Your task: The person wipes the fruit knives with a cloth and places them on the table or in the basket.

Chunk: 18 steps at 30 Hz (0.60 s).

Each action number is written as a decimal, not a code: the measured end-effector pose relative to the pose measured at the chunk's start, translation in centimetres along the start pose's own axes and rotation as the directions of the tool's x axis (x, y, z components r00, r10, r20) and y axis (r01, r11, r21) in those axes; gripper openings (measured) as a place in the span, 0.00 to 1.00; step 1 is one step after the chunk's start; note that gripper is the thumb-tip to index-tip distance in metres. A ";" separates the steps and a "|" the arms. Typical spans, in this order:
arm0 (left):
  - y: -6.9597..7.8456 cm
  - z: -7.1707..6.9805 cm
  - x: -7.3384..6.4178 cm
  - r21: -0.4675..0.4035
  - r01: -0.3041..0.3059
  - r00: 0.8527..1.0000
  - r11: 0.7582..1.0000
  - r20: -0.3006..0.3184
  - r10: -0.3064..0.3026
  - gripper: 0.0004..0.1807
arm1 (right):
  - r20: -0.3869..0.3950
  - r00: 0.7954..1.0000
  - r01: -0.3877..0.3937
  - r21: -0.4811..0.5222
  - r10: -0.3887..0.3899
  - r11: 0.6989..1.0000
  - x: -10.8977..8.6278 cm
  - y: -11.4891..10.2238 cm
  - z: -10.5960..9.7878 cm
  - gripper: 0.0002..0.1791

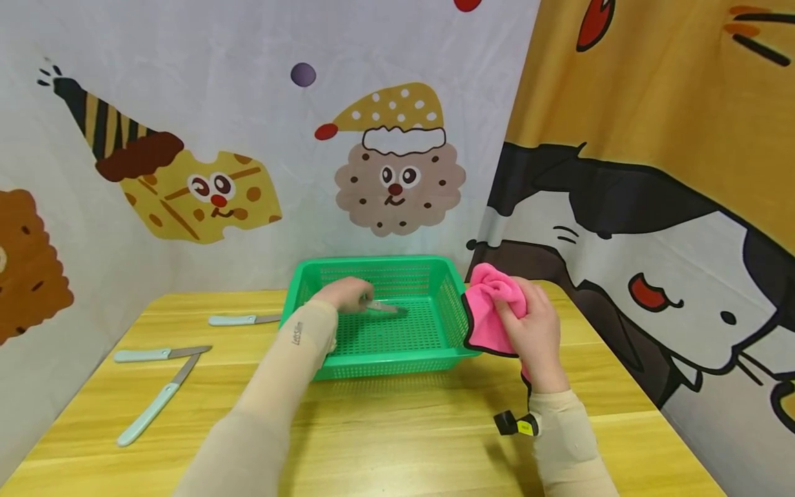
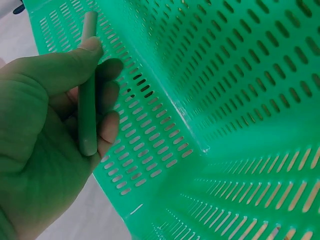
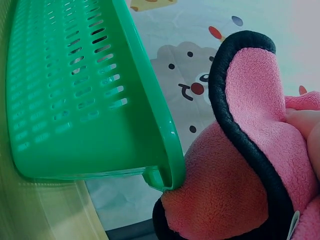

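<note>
From the head view, my left hand (image 1: 348,293) is inside the green perforated plastic basket (image 1: 379,266), which sits on the yellow wooden table (image 1: 397,428). My fingers are curled around the handle of a pale blue-handled knife with a metal blade (image 1: 384,308), the blade pointing right and hanging just above the basket floor. My right hand (image 1: 535,330) is just beside the basket's right rim, bunched tight around a pink fleece cloth with black edging (image 1: 491,304) (the cloth brushes the rim or comes very near it). Three more pale-handled knives lie on the table left of the basket: one close to its left wall (image 1: 243,319), one further left (image 1: 160,353), and one slanting toward the front edge (image 1: 158,400).

From the left wrist view, my thumb (image 2: 75,62) and curled fingers (image 2: 107,127) pinch the knife handle (image 2: 87,105), which stands roughly upright across my palm. The blade is out of sight here. The basket wall (image 2: 225,75) fills everything behind.

From the right wrist view, the cloth (image 3: 250,165) is folded thick in my grip, only a fingertip (image 3: 305,122) showing at the right edge. The cloth presses up against the basket's corner (image 3: 160,175).
</note>
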State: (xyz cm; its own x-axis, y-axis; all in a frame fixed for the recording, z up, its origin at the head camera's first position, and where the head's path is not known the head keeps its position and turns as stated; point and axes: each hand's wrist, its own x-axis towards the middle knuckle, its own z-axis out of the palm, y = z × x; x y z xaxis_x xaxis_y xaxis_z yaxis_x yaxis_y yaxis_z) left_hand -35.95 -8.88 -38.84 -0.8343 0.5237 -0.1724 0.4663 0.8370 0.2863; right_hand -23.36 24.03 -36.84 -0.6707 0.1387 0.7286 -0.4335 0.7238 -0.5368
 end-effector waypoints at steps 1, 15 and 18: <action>0.0 0.0 0.0 0.003 0.007 1.000 1.000 0.005 -0.007 0.14 | 0.001 1.000 0.000 0.000 0.000 1.000 0.0 0.0 0.0 0.17; 0.1 -0.1 -0.2 0.009 0.106 0.993 0.994 0.048 -0.106 0.20 | -0.003 1.000 0.010 -0.007 -0.010 1.000 0.1 0.1 -0.1 0.16; 0.2 -0.3 -0.3 0.011 0.099 0.994 0.995 0.044 -0.099 0.22 | 0.003 1.000 0.007 0.000 -0.007 1.000 0.1 0.0 -0.2 0.16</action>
State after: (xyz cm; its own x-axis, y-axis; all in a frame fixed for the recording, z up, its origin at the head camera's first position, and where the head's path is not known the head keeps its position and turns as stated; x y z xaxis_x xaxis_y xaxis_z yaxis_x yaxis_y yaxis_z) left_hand -35.68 -8.86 -38.46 -0.8628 0.4444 -0.2410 0.3848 0.8865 0.2570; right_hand -23.32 24.17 -36.71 -0.6692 0.1320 0.7313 -0.4381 0.7248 -0.5317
